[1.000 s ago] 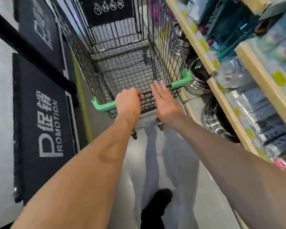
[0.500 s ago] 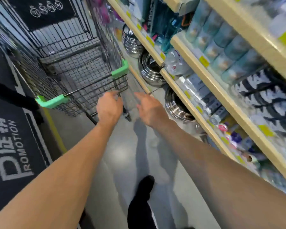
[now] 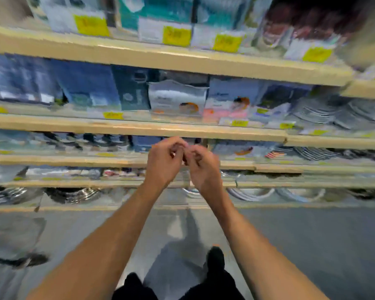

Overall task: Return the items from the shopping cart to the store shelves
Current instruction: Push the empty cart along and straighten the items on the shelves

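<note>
The view is blurred by motion. My left hand [image 3: 164,162] and my right hand [image 3: 201,167] are raised side by side in front of the store shelves [image 3: 139,126], fingertips touching each other. The fingers of both are loosely curled and I see nothing between them. The shopping cart is out of view. Flat packaged goods [image 3: 178,96] fill the shelf above my hands, at roughly arm's length.
Several wooden shelf boards with yellow price tags [image 3: 177,35] run across the whole view. Stacked steel bowls [image 3: 72,194] sit on the lowest level. Grey floor [image 3: 312,245] lies between me and the shelving, with my dark shoe [image 3: 214,258] on it.
Both hands let go of the cart handle and came together. The view swung right from the cart to face the shelves, and the cart left the frame.
</note>
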